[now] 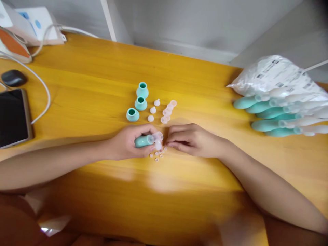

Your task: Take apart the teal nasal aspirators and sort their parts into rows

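Teal and clear, the small tube [147, 140] lies in my left hand [128, 141], the fingers wrapped around it, just above the yellow counter [102, 75]. My right hand [191, 139] pinches a tiny white piece [158, 146] at the tube's open end.

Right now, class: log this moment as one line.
left hand: holds teal bulb | right hand: fingers at clear tip | small white rings beneath
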Motion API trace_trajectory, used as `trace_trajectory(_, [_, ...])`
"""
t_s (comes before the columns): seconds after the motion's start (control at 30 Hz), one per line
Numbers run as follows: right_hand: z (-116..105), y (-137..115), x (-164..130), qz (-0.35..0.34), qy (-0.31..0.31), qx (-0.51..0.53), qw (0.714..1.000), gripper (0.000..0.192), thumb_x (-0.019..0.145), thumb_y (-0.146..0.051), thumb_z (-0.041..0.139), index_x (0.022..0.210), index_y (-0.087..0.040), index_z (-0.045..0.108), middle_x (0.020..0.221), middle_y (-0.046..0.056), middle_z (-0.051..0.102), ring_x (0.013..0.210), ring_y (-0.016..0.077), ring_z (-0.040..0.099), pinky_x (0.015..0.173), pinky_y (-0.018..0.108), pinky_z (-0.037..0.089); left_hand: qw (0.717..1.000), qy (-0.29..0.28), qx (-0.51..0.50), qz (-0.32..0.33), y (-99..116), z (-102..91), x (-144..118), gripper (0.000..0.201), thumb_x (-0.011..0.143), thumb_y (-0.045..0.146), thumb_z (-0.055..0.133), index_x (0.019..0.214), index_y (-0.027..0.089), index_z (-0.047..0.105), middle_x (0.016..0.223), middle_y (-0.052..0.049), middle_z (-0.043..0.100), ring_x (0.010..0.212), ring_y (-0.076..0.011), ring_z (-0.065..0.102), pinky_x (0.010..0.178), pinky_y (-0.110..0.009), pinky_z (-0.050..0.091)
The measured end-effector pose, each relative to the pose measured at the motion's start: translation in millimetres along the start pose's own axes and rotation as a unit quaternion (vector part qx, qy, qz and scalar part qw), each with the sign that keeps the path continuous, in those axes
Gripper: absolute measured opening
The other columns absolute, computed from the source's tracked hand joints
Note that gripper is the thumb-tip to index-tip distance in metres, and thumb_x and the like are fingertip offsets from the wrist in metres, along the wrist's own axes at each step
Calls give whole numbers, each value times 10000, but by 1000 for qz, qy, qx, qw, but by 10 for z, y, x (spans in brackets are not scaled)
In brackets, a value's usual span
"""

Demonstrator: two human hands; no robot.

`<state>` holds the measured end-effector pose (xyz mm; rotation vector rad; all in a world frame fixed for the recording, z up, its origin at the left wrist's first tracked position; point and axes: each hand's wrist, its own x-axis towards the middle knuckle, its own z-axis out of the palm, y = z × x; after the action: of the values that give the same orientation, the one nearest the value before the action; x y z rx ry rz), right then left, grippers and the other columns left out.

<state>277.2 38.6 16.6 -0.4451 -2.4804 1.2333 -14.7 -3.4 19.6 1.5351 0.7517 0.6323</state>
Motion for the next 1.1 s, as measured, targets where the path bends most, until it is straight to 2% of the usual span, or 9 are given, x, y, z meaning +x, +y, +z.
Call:
trace_trajectory(0.17, [2, -6, -5, -8, -14, 11, 1000, 168, 1137, -233, 655, 1121, -185, 815, 1017, 81, 788, 866, 168, 730, 797, 296, 557, 1000, -1, 14, -12, 11, -8, -6, 140, 984, 277, 762, 1073, 202, 685, 977, -21, 820, 866, -173, 768, 793, -281, 592])
trace_trajectory(0.3, [28, 22, 6, 5, 39, 26, 999, 173, 1135, -240, 673, 1020, -176, 785, 896, 41, 713, 734, 131, 633, 691, 264, 502, 1000, -4, 0, -21, 16, -6, -8, 174, 995, 314, 772, 1098, 207, 681, 1010, -30, 828, 907, -181, 784, 815, -288, 605])
trace_trajectory(0.43, [38, 50, 22, 9, 89, 38, 995, 296, 1127, -260, 707, 840, -184, 703, 773, -11, 597, 678, 115, 551, 652, 255, 452, 999, -4, -16, -34, 18, 0, -3, 235, 994, 374, 811, 1094, 211, 674, 1034, -33, 829, 923, -182, 786, 824, -292, 610])
trace_trajectory(0.5, [48, 48, 22, 2, 107, 42, 993, 241, 1144, -238, 671, 917, -187, 735, 816, 2, 644, 718, 120, 602, 685, 255, 484, 999, -5, -24, -43, 24, 0, 0, 255, 995, 392, 821, 1093, 210, 673, 1036, -33, 828, 914, -178, 786, 826, -293, 613])
trace_trajectory(0.6, [104, 17, 19, -9, 154, 51, 987, 152, 1153, -182, 614, 1134, -209, 762, 945, 38, 718, 823, 145, 688, 753, 277, 555, 998, -8, -39, -52, 35, -2, 4, 262, 1004, 397, 821, 1098, 207, 667, 1042, -35, 822, 910, -172, 785, 818, -286, 611])
trace_trajectory(0.7, [226, -54, 29, -5, 176, 69, 982, 148, 1094, -273, 754, 1234, -231, 736, 1036, 59, 728, 816, 159, 692, 685, 281, 574, 998, -2, -37, -54, 38, -5, 7, 274, 1006, 418, 827, 1083, 206, 671, 1031, -33, 808, 913, -173, 771, 800, -280, 597])
trace_trajectory(0.8, [371, -150, 51, -1, 190, 72, 979, 348, 985, -374, 909, 1238, -240, 712, 1031, 47, 722, 757, 148, 675, 603, 260, 563, 998, -1, -26, -54, 35, -7, 9, 314, 986, 452, 856, 1062, 208, 674, 985, -15, 792, 880, -166, 750, 779, -271, 573])
trace_trajectory(0.93, [475, -237, 68, -27, 223, 9, 974, 234, 1037, -308, 849, 1203, -236, 700, 1025, 61, 736, 807, 163, 709, 646, 270, 606, 998, -9, -17, -61, 36, -7, 6, 387, 946, 503, 901, 1076, 210, 684, 984, -11, 805, 889, -178, 755, 793, -280, 561])
trace_trajectory(1.1, [500, -202, 69, -50, 221, -104, 968, 233, 1034, -218, 783, 1231, -234, 661, 1043, 72, 745, 798, 166, 712, 637, 271, 616, 998, -18, -8, -60, 34, -8, -3, 396, 950, 515, 901, 1070, 212, 676, 953, -1, 806, 858, -173, 754, 781, -273, 554])
